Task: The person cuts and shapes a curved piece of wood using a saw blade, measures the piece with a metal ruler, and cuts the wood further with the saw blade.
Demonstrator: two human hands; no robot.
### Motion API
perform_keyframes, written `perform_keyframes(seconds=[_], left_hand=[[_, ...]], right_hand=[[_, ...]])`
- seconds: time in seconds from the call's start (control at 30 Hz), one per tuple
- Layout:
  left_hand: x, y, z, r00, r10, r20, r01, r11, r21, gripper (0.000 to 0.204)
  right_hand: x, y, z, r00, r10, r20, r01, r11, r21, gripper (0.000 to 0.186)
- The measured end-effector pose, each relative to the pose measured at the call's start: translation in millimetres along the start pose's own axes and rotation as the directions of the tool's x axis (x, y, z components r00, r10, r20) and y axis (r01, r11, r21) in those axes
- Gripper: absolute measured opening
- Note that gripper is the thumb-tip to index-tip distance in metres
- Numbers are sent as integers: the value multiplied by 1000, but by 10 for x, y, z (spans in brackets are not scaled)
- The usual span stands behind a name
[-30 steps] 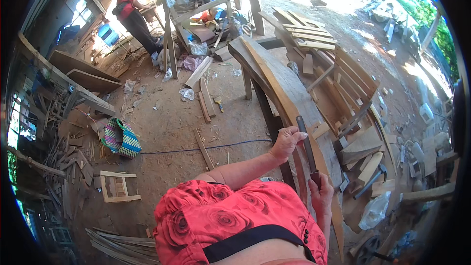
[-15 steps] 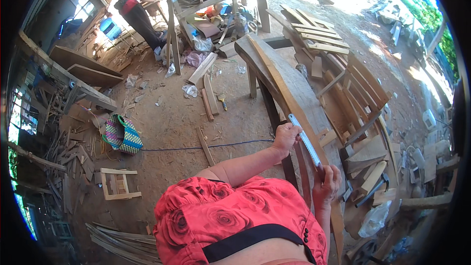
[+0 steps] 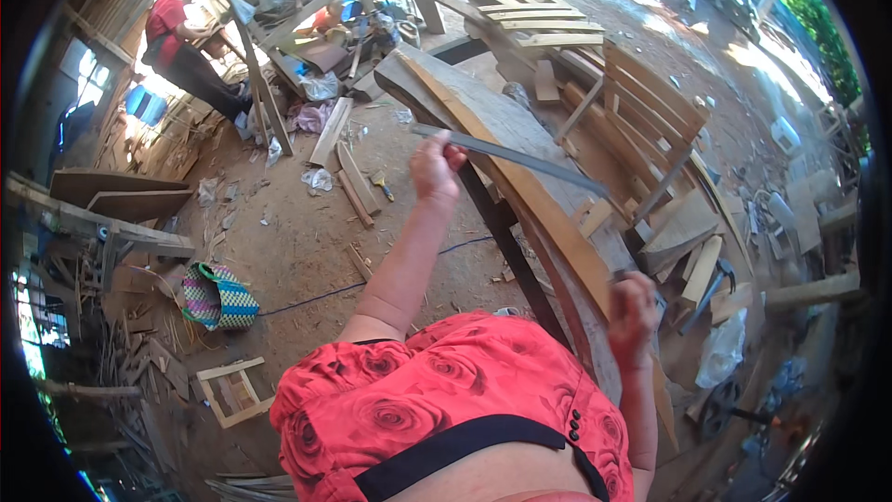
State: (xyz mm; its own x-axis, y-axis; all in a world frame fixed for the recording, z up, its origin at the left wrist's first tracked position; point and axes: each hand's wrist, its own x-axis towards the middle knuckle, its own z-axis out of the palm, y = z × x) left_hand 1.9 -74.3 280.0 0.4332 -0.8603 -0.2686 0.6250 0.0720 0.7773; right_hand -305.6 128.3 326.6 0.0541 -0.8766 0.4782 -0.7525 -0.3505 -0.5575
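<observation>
My left hand (image 3: 437,167) is raised over the bench, closed on one end of a metal ruler (image 3: 520,156), which slants out to the right above a long tan plank (image 3: 569,239). The plank lies on a weathered grey board (image 3: 474,91) resting on the dark-framed bench. My right hand (image 3: 632,311), lower and to the right near the plank's edge, is curled and blurred, apart from the ruler; a small dark thing shows at its fingertips, too unclear to name.
A co-worker in red (image 3: 186,56) stands back left. A slatted wooden piece (image 3: 655,102), offcuts and a hammer (image 3: 706,293) lie right of the bench. A woven basket (image 3: 218,302), small wooden frame (image 3: 232,381), brush (image 3: 383,184) and blue cord (image 3: 307,304) are on the dirt floor.
My left hand has swung up and away with the ruler, which now lies crosswise in the air. My right hand has let go of the ruler. The whole view has shifted.
</observation>
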Motion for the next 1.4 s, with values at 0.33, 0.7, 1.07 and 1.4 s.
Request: perform_keyframes(seconds=[0.33, 0.7, 1.07, 1.4], left_hand=[[146, 411, -283, 981, 92, -170, -114, 986, -123, 15], [192, 433, -546, 982, -39, -184, -1, 976, -216, 19], [324, 1114, -683, 933, 158, -323, -264, 912, -315, 18], [269, 533, -683, 979, 11, -203, -46, 984, -173, 15]], right_hand=[[-978, 1422, -116, 835, 497, -234, -549, 754, -359, 31], [-1311, 1840, 178, 715, 615, -332, -689, 699, -191, 36], [-1408, 1946, 199, 684, 606, -406, -693, 714, -101, 41], [-1104, 1380, -141, 505, 676, -537, -678, 695, 238, 32]])
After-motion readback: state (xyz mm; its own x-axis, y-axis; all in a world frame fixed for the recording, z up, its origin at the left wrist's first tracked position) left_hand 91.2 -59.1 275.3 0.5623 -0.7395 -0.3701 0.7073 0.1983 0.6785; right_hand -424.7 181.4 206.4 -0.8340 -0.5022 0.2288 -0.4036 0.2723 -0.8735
